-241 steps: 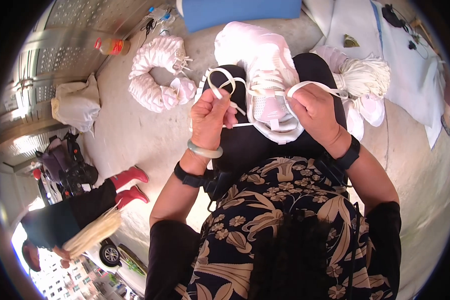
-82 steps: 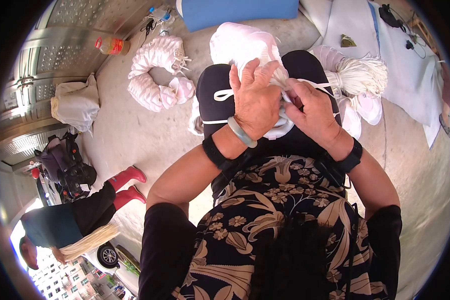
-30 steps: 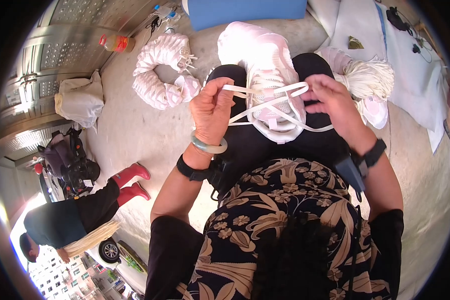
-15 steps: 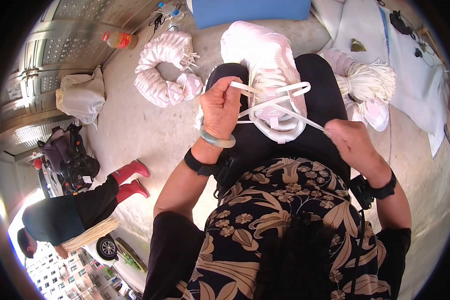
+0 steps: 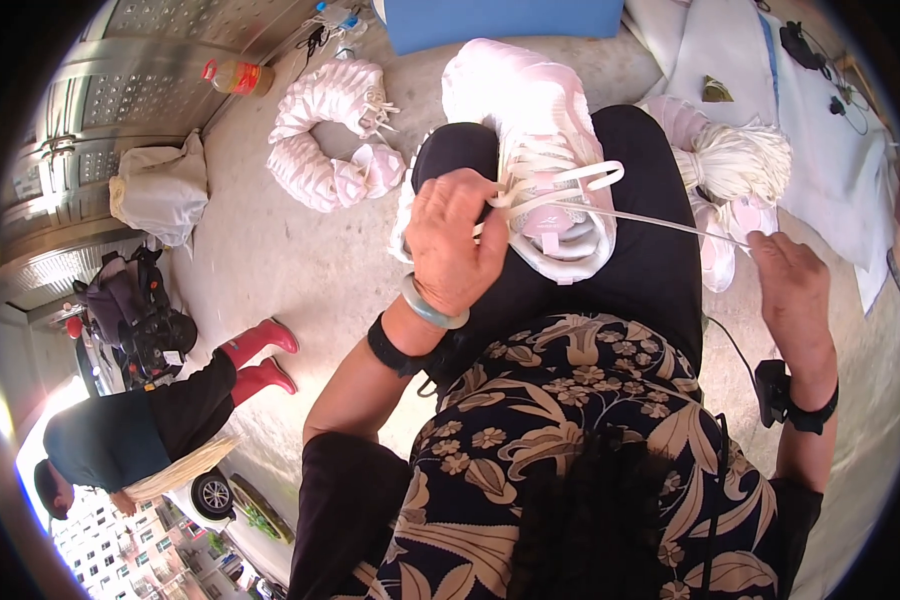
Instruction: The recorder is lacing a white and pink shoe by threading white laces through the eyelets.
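Observation:
A white and pale pink shoe (image 5: 562,225) rests on my lap between my knees, its opening toward me. My left hand (image 5: 455,238) is at its left eyelet row, fingers pinched on the lace there. Off to the right, my right hand (image 5: 792,290) is closed on the end of the white shoelace (image 5: 660,222), which stretches taut from the shoe across my right knee. A loose loop of lace stands out at the shoe's right side. Beyond the shoe, more white material bulges away from me, too bright to make out.
A curved stack of white shoe uppers (image 5: 292,130) lies on the floor at left. At right is a tied bundle of white laces (image 5: 745,160) atop pinkish shoe pieces. A blue box (image 5: 500,25), a bottle (image 5: 238,78) and a white sheet (image 5: 820,130) lie beyond. A person in red boots (image 5: 265,345) stands at left.
My right hand has pulled out to the right, drawing the lace long and tight. My left hand has come down and inward to the shoe's left eyelets; the crossed lace there has shrunk.

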Action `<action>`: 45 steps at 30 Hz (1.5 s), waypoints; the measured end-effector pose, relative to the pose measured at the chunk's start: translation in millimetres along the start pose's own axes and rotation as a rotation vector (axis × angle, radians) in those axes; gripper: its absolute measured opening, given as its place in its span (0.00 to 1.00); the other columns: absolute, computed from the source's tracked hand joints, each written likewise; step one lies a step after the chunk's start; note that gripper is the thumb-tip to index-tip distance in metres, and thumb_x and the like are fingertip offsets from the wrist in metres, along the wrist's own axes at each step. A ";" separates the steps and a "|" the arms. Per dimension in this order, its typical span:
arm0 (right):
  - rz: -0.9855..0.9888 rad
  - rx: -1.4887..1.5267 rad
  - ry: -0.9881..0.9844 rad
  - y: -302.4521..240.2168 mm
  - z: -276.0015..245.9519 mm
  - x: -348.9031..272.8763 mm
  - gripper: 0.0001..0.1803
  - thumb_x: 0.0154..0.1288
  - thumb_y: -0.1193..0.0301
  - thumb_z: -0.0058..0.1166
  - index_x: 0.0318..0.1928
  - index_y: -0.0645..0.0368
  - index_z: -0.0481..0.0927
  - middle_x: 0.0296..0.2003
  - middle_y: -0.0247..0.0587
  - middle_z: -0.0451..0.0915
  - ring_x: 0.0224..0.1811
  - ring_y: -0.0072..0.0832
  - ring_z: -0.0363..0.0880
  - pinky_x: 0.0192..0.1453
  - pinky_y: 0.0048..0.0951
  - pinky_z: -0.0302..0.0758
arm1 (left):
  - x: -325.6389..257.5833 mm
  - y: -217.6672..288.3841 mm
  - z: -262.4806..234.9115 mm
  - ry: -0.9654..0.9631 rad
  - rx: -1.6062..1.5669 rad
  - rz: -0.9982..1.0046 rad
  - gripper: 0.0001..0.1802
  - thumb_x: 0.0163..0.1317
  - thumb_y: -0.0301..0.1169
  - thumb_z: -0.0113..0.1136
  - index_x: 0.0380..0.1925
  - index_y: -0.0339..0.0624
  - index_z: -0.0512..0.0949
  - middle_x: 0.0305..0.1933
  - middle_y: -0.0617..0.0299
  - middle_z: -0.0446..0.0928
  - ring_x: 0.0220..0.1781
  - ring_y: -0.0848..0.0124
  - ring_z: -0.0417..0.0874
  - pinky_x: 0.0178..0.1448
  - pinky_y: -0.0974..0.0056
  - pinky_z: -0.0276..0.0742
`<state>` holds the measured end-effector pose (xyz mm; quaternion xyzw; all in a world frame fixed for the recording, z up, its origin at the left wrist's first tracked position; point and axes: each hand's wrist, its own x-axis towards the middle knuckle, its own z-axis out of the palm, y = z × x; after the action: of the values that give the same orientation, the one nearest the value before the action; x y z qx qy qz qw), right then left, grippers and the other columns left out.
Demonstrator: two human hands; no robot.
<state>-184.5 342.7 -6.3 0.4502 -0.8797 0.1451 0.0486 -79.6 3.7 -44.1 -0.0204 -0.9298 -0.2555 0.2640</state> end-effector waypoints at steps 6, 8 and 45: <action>0.025 -0.312 0.120 19.8 -8.2 -13.4 0.16 0.50 0.81 0.52 0.42 0.62 0.78 0.30 0.45 0.78 0.28 0.38 0.75 0.31 0.35 0.72 | 3.0 14.2 -0.8 0.028 0.118 0.181 0.17 0.45 0.21 0.60 0.39 0.38 0.73 0.41 0.53 0.75 0.37 0.55 0.74 0.43 0.57 0.68; 0.069 -0.286 0.124 17.3 -7.9 -14.7 0.15 0.50 0.80 0.52 0.41 0.62 0.78 0.30 0.45 0.78 0.28 0.39 0.76 0.32 0.35 0.73 | 0.0 7.3 0.1 -0.047 0.123 0.142 0.18 0.47 0.23 0.61 0.41 0.38 0.73 0.43 0.53 0.75 0.39 0.55 0.74 0.44 0.57 0.68; 0.152 -0.069 0.287 14.4 0.5 -6.6 0.09 0.54 0.79 0.58 0.38 0.61 0.79 0.32 0.41 0.75 0.31 0.38 0.73 0.34 0.34 0.71 | 0.8 9.2 9.5 -0.123 0.284 0.249 0.12 0.41 0.22 0.60 0.31 0.41 0.81 0.53 0.54 0.72 0.55 0.52 0.71 0.56 0.49 0.64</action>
<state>-192.1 355.7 -11.2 0.3550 -0.8997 0.1807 0.1782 -83.2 16.2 -46.4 -0.1133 -0.9612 -0.0856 0.2365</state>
